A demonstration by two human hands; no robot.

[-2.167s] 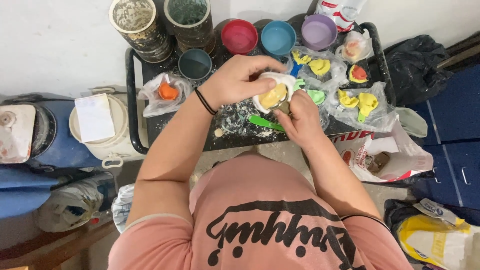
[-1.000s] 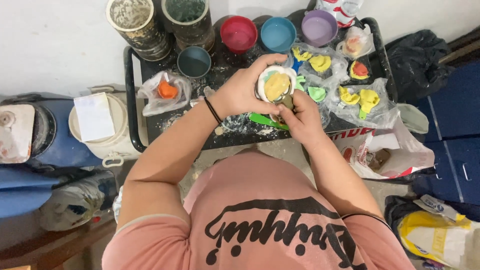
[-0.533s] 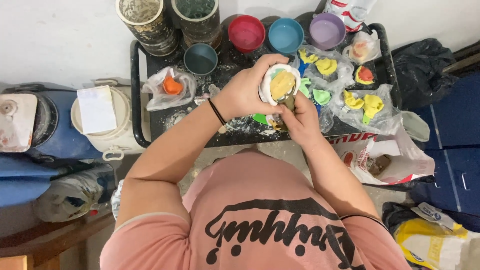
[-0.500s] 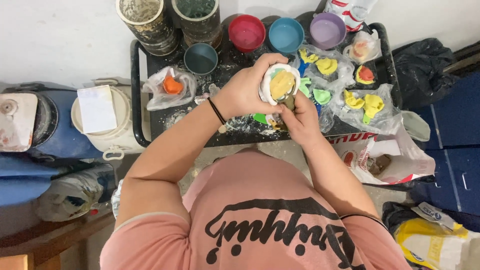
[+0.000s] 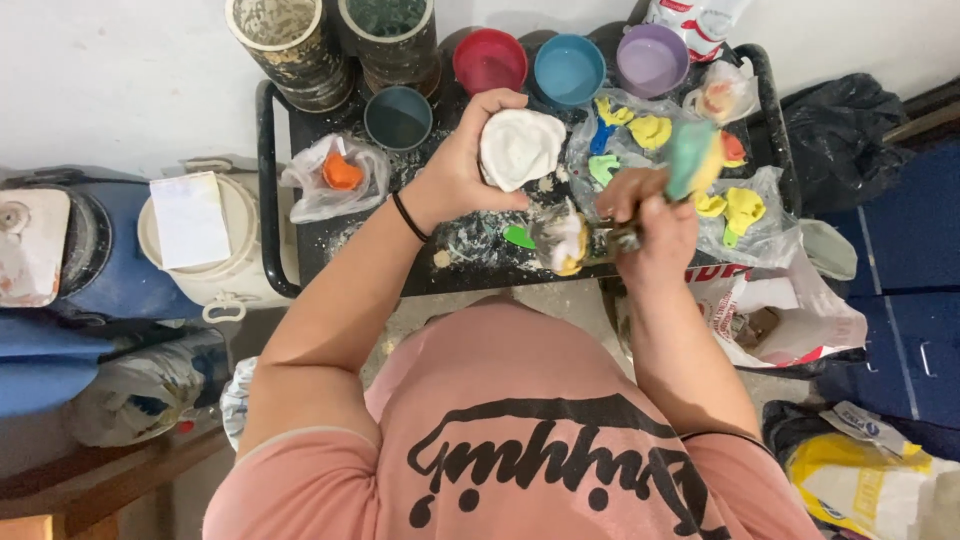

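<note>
The left hand wraps around a white lumpy mould, held above the black tabletop near its middle. The right hand, at 3 o'clock from the mould, grips a blurred tool with green and yellow on it. At 12 o'clock stand three bowls: red, blue and purple, each showing only its own colour inside. A dark teal cup sits at 10 o'clock. A clear bag at 9 o'clock holds an orange piece.
</note>
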